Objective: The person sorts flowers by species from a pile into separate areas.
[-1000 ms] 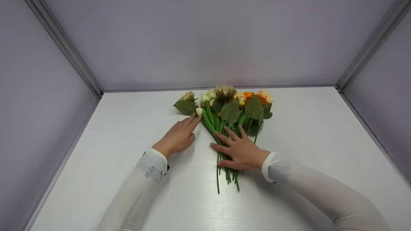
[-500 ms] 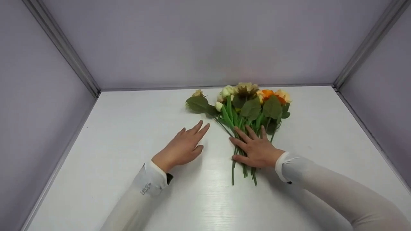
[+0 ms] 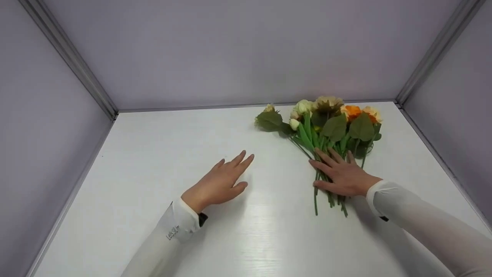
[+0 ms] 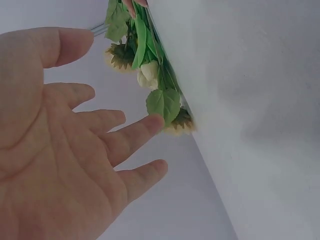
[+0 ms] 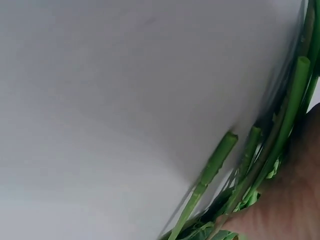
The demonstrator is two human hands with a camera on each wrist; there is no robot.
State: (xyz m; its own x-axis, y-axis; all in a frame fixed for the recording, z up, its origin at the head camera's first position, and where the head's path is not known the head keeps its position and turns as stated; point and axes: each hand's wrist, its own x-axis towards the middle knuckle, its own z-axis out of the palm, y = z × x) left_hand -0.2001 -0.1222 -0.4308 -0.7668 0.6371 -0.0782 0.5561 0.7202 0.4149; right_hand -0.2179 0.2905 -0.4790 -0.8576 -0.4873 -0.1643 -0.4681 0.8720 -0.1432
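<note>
A bunch of flowers (image 3: 334,129) lies on the white table, its cream, white and orange heads toward the back wall and its green stems toward the front. My right hand (image 3: 346,177) rests across the stems with fingers spread. In the right wrist view, cut stem ends (image 5: 220,152) show beside part of that hand (image 5: 285,200). My left hand (image 3: 219,182) is held to the left of the bunch, apart from it, fingers extended and holding nothing. The left wrist view shows its palm (image 4: 60,155) with the flowers beyond, including a white tulip (image 4: 148,75).
The white table (image 3: 153,154) is bounded by a back wall (image 3: 246,54) and side walls, with grey metal posts in the corners. The flower heads lie near the table's back edge, right of the middle.
The bunch has slid to the right across the table under my right hand. My left hand has come away from the leftmost flowers and stays behind on the left.
</note>
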